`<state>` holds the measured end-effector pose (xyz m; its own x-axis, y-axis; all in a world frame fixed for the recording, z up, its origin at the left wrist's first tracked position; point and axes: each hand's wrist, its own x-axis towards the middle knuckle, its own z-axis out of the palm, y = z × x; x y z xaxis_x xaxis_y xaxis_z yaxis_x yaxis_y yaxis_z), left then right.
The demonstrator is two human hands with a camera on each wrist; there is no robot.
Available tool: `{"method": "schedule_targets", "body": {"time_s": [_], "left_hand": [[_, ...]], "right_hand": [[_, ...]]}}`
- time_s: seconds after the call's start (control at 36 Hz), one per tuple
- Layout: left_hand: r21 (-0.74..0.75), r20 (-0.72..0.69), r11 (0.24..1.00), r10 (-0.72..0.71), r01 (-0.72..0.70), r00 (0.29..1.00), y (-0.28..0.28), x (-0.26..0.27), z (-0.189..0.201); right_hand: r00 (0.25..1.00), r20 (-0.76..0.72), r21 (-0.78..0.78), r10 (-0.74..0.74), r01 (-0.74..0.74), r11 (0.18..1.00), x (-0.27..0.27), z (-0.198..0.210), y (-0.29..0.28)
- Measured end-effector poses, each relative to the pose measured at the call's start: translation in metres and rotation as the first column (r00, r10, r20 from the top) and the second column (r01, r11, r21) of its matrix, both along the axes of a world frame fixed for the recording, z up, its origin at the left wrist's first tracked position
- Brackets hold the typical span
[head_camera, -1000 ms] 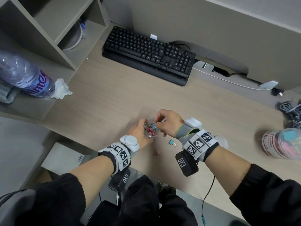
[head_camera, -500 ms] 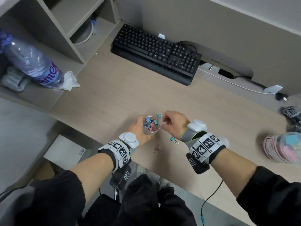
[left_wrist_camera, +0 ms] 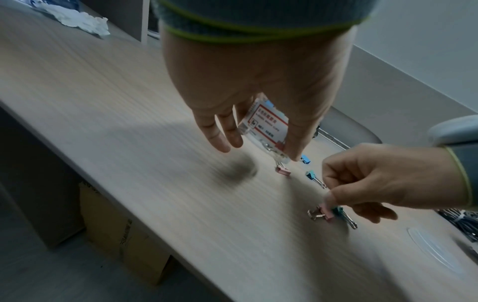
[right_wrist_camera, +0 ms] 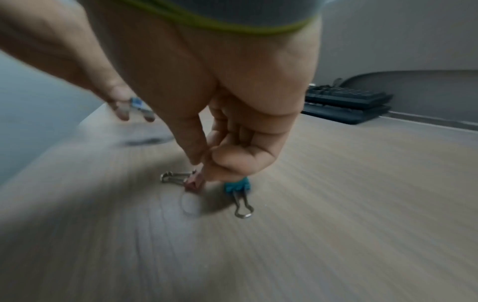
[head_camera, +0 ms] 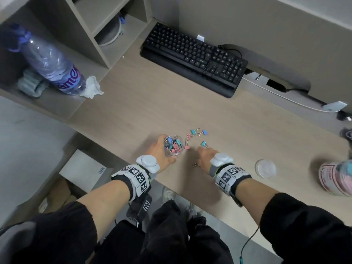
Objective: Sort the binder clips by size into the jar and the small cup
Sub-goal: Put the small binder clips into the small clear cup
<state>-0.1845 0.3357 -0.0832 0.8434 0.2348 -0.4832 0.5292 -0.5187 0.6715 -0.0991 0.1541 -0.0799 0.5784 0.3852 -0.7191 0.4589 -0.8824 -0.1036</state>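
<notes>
My left hand (head_camera: 163, 149) grips the small clear cup (head_camera: 173, 148), which holds several pink and blue small binder clips and hangs a little above the desk. To its right, my right hand (right_wrist_camera: 202, 172) reaches down near the desk's front edge and pinches a pink clip (right_wrist_camera: 194, 183) between thumb and forefinger. A teal clip (right_wrist_camera: 236, 187) lies right beside it. Several more loose clips (head_camera: 192, 132) lie on the desk just past the cup. The jar (head_camera: 336, 178), with larger pastel clips inside, lies at the far right.
A round clear lid (head_camera: 265, 168) lies on the wooden desk (head_camera: 152, 103) between my right wrist and the jar. A black keyboard (head_camera: 194, 58) lies at the back. On the left, a shelf holds a water bottle (head_camera: 51, 63) and a crumpled tissue (head_camera: 91, 87).
My right hand has left the cup's mouth and dropped to the clips near the front edge. The left hand still holds the cup. Loose clips beyond the cup have come into view.
</notes>
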Motion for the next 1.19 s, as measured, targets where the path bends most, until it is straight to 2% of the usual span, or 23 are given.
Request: {"method": "schedule_targets", "body": {"time_s": [0.14,0.31,0.44,0.56,0.64,0.75,0.89,1.08,1.19], "left_hand": [[-0.017,0.000,1.000,0.004,-0.004,1.000,0.001,0.007,0.001],[-0.041,0.005,0.999,-0.014,0.014,1.000,0.000,0.009,0.003],[-0.035,-0.011,0.999,-0.017,0.016,1.000,0.005,0.008,0.002],[-0.016,-0.013,1.000,-0.008,0.008,1.000,0.010,0.008,0.002],[-0.009,-0.012,1.000,-0.007,0.006,1.000,0.012,0.010,0.002],[-0.012,-0.014,1.000,0.005,-0.005,1.000,0.014,0.012,0.001],[0.000,-0.008,1.000,-0.007,0.007,1.000,0.015,0.013,0.001],[0.012,-0.035,1.000,0.001,0.000,0.999,0.024,0.012,-0.002],[0.009,-0.036,1.000,0.009,-0.008,0.999,0.027,0.011,-0.003]], "right_hand": [[0.993,0.038,0.068,-0.108,0.106,0.992,0.010,0.002,-0.025],[0.980,0.066,0.012,-0.186,0.185,0.983,0.003,-0.018,-0.029],[0.970,0.094,0.082,-0.222,0.215,0.973,0.020,-0.024,-0.006],[0.934,0.063,0.173,-0.353,0.338,0.925,0.034,-0.025,0.004],[0.912,0.102,0.258,-0.398,0.362,0.896,0.039,-0.021,-0.002],[0.925,0.145,0.181,-0.352,0.325,0.928,0.044,-0.019,-0.009],[0.946,0.152,0.226,-0.287,0.249,0.942,0.051,-0.025,0.013],[0.991,0.130,0.168,-0.019,-0.003,0.986,0.047,-0.027,0.046],[0.993,0.115,0.145,-0.028,0.011,0.989,0.046,-0.030,0.041]]}}
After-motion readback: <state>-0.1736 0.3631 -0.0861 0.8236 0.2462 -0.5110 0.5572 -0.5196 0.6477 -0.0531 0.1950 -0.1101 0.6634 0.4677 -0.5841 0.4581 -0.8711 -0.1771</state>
